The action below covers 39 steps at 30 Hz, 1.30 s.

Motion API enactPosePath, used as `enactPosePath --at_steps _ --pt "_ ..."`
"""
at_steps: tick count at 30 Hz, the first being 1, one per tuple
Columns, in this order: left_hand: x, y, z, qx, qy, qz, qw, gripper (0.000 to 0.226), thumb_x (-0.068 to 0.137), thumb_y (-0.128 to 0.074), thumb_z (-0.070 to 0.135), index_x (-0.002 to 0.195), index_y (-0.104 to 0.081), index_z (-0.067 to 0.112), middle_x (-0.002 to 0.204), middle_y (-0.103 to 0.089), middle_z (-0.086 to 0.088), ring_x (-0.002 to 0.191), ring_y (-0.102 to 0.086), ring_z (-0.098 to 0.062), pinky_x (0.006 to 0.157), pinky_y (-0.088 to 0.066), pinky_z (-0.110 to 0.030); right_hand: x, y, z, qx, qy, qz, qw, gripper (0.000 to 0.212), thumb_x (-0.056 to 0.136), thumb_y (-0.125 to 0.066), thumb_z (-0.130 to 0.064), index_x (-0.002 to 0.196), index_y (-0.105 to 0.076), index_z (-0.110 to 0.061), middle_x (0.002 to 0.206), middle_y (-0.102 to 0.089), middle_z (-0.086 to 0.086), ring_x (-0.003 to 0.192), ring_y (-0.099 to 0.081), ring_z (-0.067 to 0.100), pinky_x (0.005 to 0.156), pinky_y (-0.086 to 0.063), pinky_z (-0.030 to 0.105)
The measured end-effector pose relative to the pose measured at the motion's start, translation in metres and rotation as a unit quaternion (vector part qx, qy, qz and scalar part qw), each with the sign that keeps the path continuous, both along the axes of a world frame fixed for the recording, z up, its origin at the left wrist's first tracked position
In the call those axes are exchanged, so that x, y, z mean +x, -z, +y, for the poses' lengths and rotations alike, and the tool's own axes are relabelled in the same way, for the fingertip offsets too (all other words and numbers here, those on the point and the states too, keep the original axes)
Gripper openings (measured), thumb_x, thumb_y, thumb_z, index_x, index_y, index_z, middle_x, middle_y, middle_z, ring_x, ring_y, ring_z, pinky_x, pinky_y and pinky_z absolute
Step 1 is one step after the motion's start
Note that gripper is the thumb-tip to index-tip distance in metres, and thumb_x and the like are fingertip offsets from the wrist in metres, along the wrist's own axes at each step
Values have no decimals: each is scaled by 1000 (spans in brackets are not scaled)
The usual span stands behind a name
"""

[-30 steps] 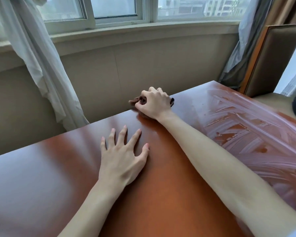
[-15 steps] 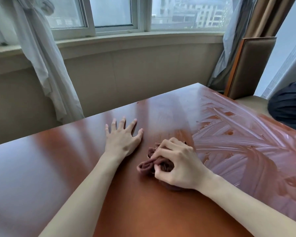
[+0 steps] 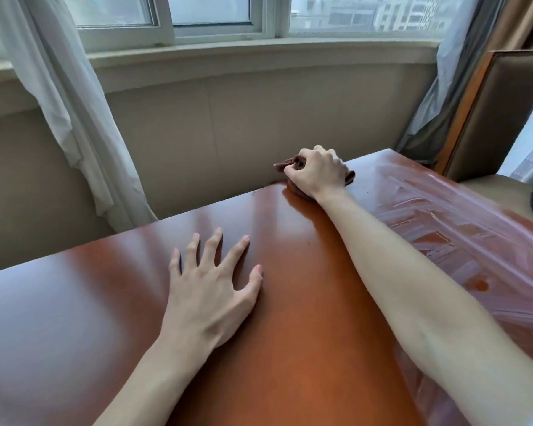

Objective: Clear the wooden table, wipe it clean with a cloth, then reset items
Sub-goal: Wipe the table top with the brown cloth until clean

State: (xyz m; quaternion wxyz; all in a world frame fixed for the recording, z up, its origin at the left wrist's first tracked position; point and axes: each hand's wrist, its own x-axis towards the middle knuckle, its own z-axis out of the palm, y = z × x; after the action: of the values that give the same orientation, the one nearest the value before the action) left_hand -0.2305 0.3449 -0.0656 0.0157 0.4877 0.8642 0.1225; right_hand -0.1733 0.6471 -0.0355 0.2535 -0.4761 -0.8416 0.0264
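right hand (image 3: pixel 317 173): having shifted from mid-table half a second ago, now reaching to the far edge of the wooden table (image 3: pixel 290 318), fingers closing tight around the bunched brown cloth (image 3: pixel 291 162), pressing it onto the surface. left hand (image 3: pixel 210 290): staying flat on the table, fingers spreading wide, gripping nothing. wet streaks (image 3: pixel 462 229): lying across the table's right part. white curtain (image 3: pixel 65 96): hanging at left beneath the window (image 3: pixel 210 13). padded board (image 3: pixel 499 115): leaning just beyond the far right corner.
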Motion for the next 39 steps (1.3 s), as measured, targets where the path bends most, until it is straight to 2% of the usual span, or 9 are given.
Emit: enactPosePath --at_steps 4,9,14,16,19,23,29,33,39 --pt "0 -2 0 -10 5 -11 1000 69 89 -14 75 154 -17 53 167 -13 7 154 -3 -26 124 -1 -50 35 2 -59 0 -41 -6 999 29 82 -60 -52 94 -70 -27 96 -60 0 101 -57 32 78 -43 38" --pt "4 -8 -3 -23 12 -10 1000 63 95 -25 71 155 -23 49 167 -15 2 153 -8 -30 123 -5 -53 121 6 -199 23 -115 -18 993 30 79 -55 -55 89 -70 -31 88 -60 -9 88 -58 22 75 -46 33" --pt "2 -7 -3 -23 16 -16 999 64 95 -24 71 155 -23 49 168 -14 0 154 -7 -31 123 -2 -54 191 8 -294 63 -217 22 974 20 77 -64 -46 87 -72 -30 88 -62 -11 86 -58 19 78 -50 31" --pt "1 -5 -3 -20 19 -15 1000 64 95 -24 71 155 -23 49 168 -13 0 154 -6 -31 124 -3 -54 189 6 -285 60 -232 24 971 20 77 -64 -47 86 -72 -31 87 -62 -11 84 -58 17 76 -51 31" --pt "0 -2 -2 -10 21 -14 1000 64 95 -25 70 155 -23 48 168 -14 0 154 -6 -30 124 -4 -53 151 2 -225 43 -172 -4 984 30 78 -58 -55 89 -71 -30 87 -61 -8 88 -60 21 73 -52 33" --pt "-2 0 1 -10 16 -5 1000 66 93 -18 73 155 -19 52 167 -12 5 154 -4 -26 124 -2 -51 73 3 -108 14 -83 -7 996 32 82 -63 -55 93 -71 -27 92 -60 -2 99 -61 29 71 -36 33" --pt "-1 -1 1 -22 0 11 1000 72 84 -8 77 154 -9 57 167 -6 12 154 4 -20 125 3 -47 -8 1 -4 1 -11 -5 1000 35 85 -60 -53 106 -74 -29 108 -64 4 110 -57 35 82 -38 38" --pt "-1 -2 3 -21 3 -9 1000 72 85 -9 76 154 -11 56 168 -8 10 155 1 -23 125 1 -49 9 2 -28 4 -29 -4 1000 33 84 -60 -51 100 -72 -26 102 -62 5 106 -57 36 81 -41 38" --pt "2 -11 1 -53 12 -14 998 65 94 -21 72 156 -18 51 168 -11 1 154 -5 -32 123 -5 -54 104 3 -174 7 -109 -26 994 35 79 -53 -58 89 -68 -28 92 -60 -6 93 -59 25 76 -49 36"
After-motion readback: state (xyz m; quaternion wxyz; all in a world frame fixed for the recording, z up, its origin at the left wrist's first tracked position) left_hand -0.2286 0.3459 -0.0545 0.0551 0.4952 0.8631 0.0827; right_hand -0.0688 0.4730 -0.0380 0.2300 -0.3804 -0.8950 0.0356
